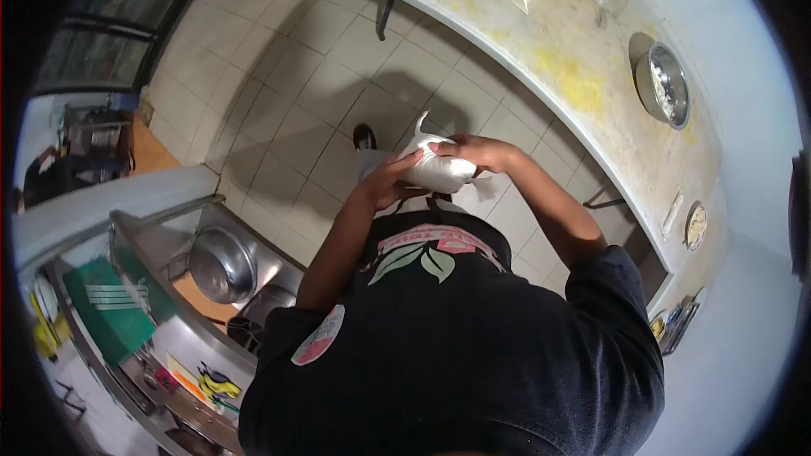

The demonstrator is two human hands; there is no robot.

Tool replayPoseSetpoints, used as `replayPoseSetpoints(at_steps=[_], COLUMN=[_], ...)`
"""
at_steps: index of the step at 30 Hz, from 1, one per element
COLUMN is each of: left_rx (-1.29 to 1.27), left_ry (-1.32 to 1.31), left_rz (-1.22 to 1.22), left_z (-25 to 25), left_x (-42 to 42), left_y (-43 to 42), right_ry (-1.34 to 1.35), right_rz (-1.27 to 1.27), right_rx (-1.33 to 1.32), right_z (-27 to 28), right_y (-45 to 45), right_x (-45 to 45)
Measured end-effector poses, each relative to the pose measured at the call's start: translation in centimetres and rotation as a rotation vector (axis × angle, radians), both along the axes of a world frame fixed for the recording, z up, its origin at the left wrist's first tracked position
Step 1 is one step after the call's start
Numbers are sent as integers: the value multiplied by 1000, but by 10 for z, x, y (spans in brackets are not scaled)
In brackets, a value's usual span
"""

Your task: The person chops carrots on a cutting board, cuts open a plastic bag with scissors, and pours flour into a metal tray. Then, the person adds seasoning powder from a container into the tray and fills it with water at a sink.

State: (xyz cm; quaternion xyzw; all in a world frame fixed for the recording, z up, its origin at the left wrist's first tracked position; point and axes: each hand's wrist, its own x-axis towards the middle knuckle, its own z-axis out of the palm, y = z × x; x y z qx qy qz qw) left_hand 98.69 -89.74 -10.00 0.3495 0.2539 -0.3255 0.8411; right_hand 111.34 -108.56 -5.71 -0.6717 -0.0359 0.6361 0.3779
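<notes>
A plump, creased white bag (435, 172) with a thin, curling tail (421, 122) sits near dial-centre, grasped by the fingers of left hand (387, 185) and right hand (483, 153). Six o'clock: black shirt (456, 346), pink lettering (456, 245) unreadable. Two o'clock: round steel bowl (645, 89).

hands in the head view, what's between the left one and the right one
A white bundle lies between the left hand and right hand, touched by both, in the head view.
</notes>
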Motion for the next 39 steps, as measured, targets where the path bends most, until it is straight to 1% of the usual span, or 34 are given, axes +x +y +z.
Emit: replayPoseSetpoints(at_steps=[2,3,4,6,7,8,10,11,13,14,15,16,18,19,22,23,24,27,29,31,32,33,34,36,37,38,39], left_rx=[271,269,200,64,141,155,181,115,131,143,131,168,237,248,282,292,304,381,225,49,13,-25,-63,-119,-134,-148,-62], left_ry=[-120,-238,-154,46,7,-1,5,113,181,204,125,97,22,18,-5,-21,-41,-90,-3,115,125,132,136,88,86,86,23], left_rz=[-51,-20,-67,-160,-152,-193,-280,-303,-296,-289,-255,-290,-361,-378,-411,-414,-412,-293,-194,-123,-47,26,95,141,153,157,139], left_z=[16,15,9,-5,-22,-23,-18,-20,-22,-24,-22,-22,-23,-24,-27,-29,-29,-25,-22,-21,-19,-15,-12,-25,-27,-30,-30], left_x=[29,40,58,81,82,99,119,132,151,165,173,181,204,218,254,266,280,315,337,353,358,366,375,393,403,416,429], left_y=[13,25,44,80,93,109,145,161,180,189,192,196,203,205,208,210,211,215,230,252,263,273,285,314,326,341,358], right_ry=[-86,-237,27,274,100,7,67,-15,-207,-322,-317,-310,-342,-363,-309,-335,-366,-452,-493,-782,-925,-799,-754,-671,-707,-597,-484], right_rz=[35,66,-87,-447,-490,-456,-645,-575,-434,-454,-482,-515,-532,-537,-649,-644,-634,-571,-507,-447,-414,-459,-452,-453,-421,-445,-477], right_rx=[117,351,173,137,-18,129,216,209,207,202,235,267,220,197,235,237,242,227,248,349,398,355,372,399,434,479,522], right_z=[-22,-41,-9,-26,-15,-78,-59,-64,-64,-58,-54,-53,-51,-51,-60,-62,-62,-59,-50,-42,-36,-14,-9,-6,5,-8,-29], right_y=[20,28,46,72,95,98,126,136,160,167,174,179,189,192,198,198,199,207,214,222,227,233,239,256,268,277,280], right_x=[2,1,8,17,20,14,22,21,42,44,53,58,72,80,108,118,132,178,211,234,245,258,273,306,323,343,366])
